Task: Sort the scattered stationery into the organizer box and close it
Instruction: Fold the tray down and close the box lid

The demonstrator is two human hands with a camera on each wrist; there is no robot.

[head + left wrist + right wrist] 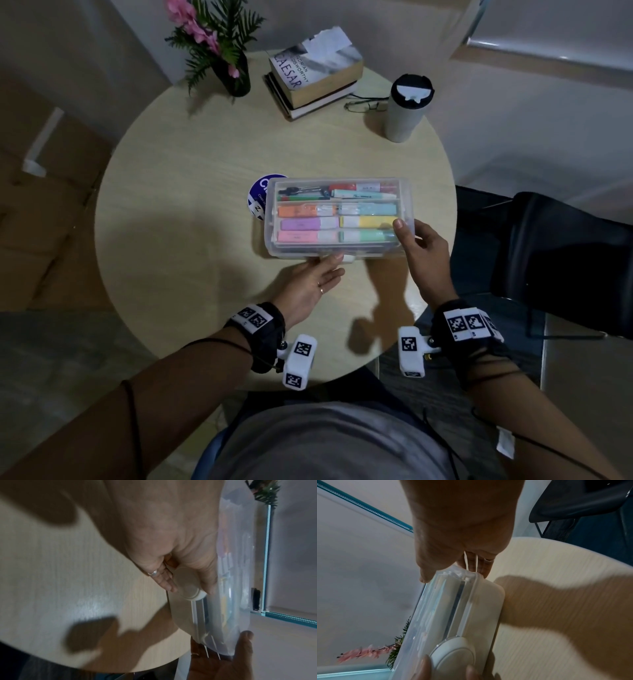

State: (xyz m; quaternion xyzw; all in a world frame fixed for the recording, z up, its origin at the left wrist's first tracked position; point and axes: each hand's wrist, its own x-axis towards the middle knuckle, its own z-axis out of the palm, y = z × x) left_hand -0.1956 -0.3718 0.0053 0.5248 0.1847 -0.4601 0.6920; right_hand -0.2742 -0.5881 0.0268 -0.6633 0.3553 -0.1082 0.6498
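The clear plastic organizer box (pixel 337 216) sits on the round table (pixel 188 240) with its lid down. Pastel highlighters and pens show through the lid. My left hand (pixel 334 265) is palm up at the box's front edge, and its thumb and fingers pinch the white latch (pixel 348 257). In the left wrist view that latch (pixel 187 584) lies between thumb and fingers. My right hand (pixel 407 236) grips the box's front right corner, thumb on the lid. In the right wrist view the box (pixel 450 608) is lifted at that corner, fingers beneath it.
At the back of the table stand a stack of books (pixel 315 78), a dark vase of pink flowers (pixel 233 72), glasses (pixel 364 104) and a lidded tumbler (pixel 406 109). A blue round disc (pixel 258 195) peeks from under the box's left end. A black chair (pixel 548 257) is at the right.
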